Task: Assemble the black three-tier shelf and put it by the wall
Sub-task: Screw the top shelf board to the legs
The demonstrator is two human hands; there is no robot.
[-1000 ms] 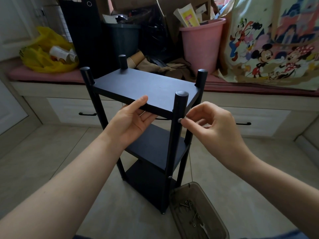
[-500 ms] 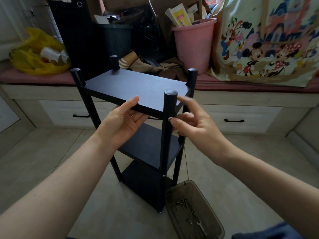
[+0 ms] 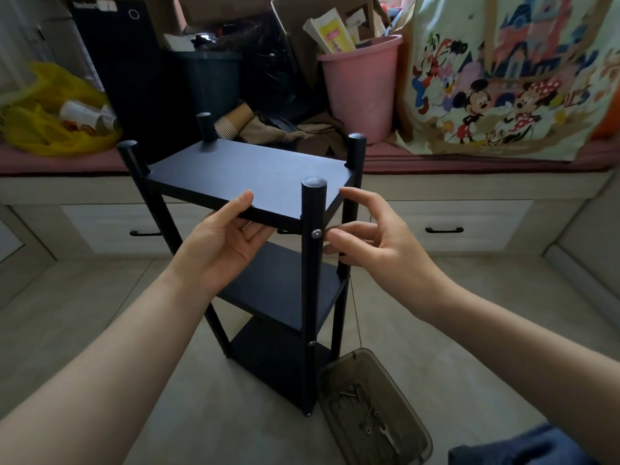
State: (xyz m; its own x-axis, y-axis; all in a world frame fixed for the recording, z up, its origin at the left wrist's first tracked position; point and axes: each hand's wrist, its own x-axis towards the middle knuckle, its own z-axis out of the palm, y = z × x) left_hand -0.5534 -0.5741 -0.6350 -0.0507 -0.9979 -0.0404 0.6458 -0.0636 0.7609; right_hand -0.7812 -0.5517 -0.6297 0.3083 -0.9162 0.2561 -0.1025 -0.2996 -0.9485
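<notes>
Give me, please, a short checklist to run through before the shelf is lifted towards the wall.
1. Left hand grips the top board at its front edge: ok.
2. Right hand has a hold: not ok, it is open beside the near post.
3. Screw seated in that post at the top board: ok; tightness cannot tell.
4. Middle board and bottom board in place: ok.
5. Screws on the far side: cannot tell, hidden.
6. Tray of loose hardware lies by the shelf's foot: not ok, likely underfoot.
</notes>
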